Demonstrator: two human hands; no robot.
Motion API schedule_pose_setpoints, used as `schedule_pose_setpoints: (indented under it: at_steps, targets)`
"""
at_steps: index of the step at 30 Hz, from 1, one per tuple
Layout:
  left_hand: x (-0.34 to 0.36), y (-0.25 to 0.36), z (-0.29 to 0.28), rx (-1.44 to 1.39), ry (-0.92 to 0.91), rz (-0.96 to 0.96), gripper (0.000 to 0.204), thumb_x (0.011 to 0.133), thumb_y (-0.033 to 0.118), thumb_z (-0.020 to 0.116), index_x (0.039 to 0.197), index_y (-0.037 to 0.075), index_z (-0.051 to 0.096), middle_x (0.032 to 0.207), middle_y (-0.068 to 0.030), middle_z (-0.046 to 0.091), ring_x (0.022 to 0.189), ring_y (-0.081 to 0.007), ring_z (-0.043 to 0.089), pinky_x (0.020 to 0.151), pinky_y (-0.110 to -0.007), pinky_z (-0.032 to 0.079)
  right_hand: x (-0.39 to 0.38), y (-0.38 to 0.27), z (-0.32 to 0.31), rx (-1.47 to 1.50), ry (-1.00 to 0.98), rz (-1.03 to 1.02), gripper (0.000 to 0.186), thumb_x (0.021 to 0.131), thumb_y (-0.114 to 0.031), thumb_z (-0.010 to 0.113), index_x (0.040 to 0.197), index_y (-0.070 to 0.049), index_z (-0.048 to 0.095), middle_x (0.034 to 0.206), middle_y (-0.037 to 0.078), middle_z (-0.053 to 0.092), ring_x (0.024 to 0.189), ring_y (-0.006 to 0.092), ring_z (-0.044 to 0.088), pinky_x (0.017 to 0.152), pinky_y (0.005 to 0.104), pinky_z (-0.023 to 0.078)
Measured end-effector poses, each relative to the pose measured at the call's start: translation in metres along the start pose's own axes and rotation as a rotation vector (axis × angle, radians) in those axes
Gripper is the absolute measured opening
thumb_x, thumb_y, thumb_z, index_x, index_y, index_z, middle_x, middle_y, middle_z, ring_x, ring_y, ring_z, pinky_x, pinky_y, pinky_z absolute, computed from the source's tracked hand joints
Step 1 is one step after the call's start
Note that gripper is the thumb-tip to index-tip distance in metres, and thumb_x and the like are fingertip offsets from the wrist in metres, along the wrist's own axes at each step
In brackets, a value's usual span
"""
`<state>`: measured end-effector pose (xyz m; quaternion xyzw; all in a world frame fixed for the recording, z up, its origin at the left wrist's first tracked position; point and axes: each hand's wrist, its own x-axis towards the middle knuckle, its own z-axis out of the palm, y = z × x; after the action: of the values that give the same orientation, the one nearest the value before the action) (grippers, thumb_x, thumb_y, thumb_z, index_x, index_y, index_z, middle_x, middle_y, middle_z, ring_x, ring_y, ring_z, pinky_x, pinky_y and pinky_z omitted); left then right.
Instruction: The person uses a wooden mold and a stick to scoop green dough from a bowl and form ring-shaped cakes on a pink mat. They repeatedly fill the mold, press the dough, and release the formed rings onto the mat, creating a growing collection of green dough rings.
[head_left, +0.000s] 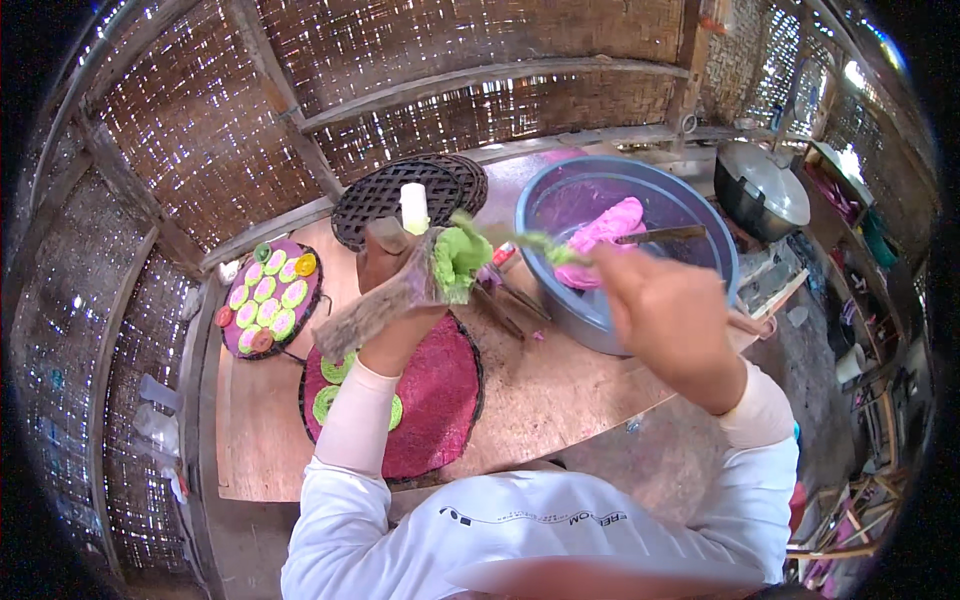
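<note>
My left hand point(410, 330) grips a wooden tool point(345, 318) with soft green paste point(460, 258) heaped in its upper end. My right hand point(672, 325) is closed on a green-smeared spatula point(535, 240), which reaches toward that paste over a blue basin point(545, 195). Inside the basin lie pink paste point(610, 225) and a flat blade point(665, 235). Below my left hand, a round magenta tray point(440, 410) carries green coiled discs point(330, 405), partly hidden by my forearm. A white cylinder point(413, 205) stands upright behind the wooden tool.
Stacked dark woven trays point(370, 195) lie at the back. A tray of green and pink discs point(265, 290) is at left. A lidded metal pot point(770, 190) and cluttered shelves point(850, 250) stand at right. Woven walls point(200, 120) border the wooden table point(530, 410).
</note>
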<state>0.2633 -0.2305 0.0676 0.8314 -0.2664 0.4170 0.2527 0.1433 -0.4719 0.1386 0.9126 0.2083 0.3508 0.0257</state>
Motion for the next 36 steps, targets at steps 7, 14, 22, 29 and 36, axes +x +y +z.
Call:
schedule_pose_setpoints:
  at_steps: [7, 14, 22, 29, 36]
  targets:
    - [0.002, 0.010, 0.005, 0.041, -0.010, -0.031, 0.032, 0.063, 0.023, 0.073, 0.088, 0.010, 0.060, 0.079, -0.0078, 0.054, 0.068, -0.0266, 0.054, 0.060, -0.039, 0.042, 0.023, -0.001, -0.015, -0.088, -0.104, -0.122, 0.011, 0.071, -0.011, 0.055, 0.080, -0.004, 0.058, 0.059, 0.007, 0.056, 0.049, 0.0218, 0.059, 0.040, 0.0331, 0.044]
    - [0.001, 0.003, 0.019, -0.554, 0.050, -0.291, 0.033, 0.060, 0.022, 0.072, 0.090, 0.012, 0.062, 0.079, -0.0064, 0.057, 0.077, -0.0276, 0.052, 0.063, -0.039, 0.041, 0.051, -0.006, -0.014, -0.052, -0.079, -0.263, 0.008, 0.070, -0.012, 0.055, 0.069, -0.005, 0.057, 0.057, 0.007, 0.059, 0.050, 0.0209, 0.061, 0.040, 0.0323, 0.044]
    - [0.010, 0.001, 0.014, 0.362, -0.181, 0.080, 0.028, 0.079, 0.021, 0.063, 0.100, 0.009, 0.049, 0.083, -0.0033, 0.058, 0.073, -0.0197, 0.058, 0.068, -0.038, 0.049, 0.011, -0.030, 0.016, -0.117, -0.085, -0.187, 0.024, 0.073, -0.012, 0.055, 0.095, -0.002, 0.059, 0.058, 0.003, 0.051, 0.050, 0.0155, 0.056, 0.044, 0.0296, 0.044]
    - [-0.004, -0.004, 0.040, -0.006, 0.282, -0.093, 0.032, 0.070, 0.025, 0.070, 0.094, 0.007, 0.057, 0.089, -0.0082, 0.059, 0.084, -0.0260, 0.056, 0.074, -0.038, 0.045, -0.017, -0.008, 0.046, 0.290, 0.247, 0.251, 0.019, 0.079, -0.013, 0.059, 0.097, -0.006, 0.060, 0.069, 0.008, 0.061, 0.052, 0.0243, 0.058, 0.045, 0.0333, 0.045]
    - [0.005, 0.019, 0.049, 0.113, 0.397, -0.149, 0.025, 0.073, 0.019, 0.068, 0.088, 0.003, 0.056, 0.077, -0.0069, 0.058, 0.071, -0.0239, 0.058, 0.064, -0.035, 0.046, -0.022, -0.043, 0.088, 0.458, 0.269, 0.326, 0.021, 0.080, -0.013, 0.059, 0.100, -0.005, 0.060, 0.073, 0.010, 0.062, 0.056, 0.0257, 0.060, 0.046, 0.0356, 0.045]
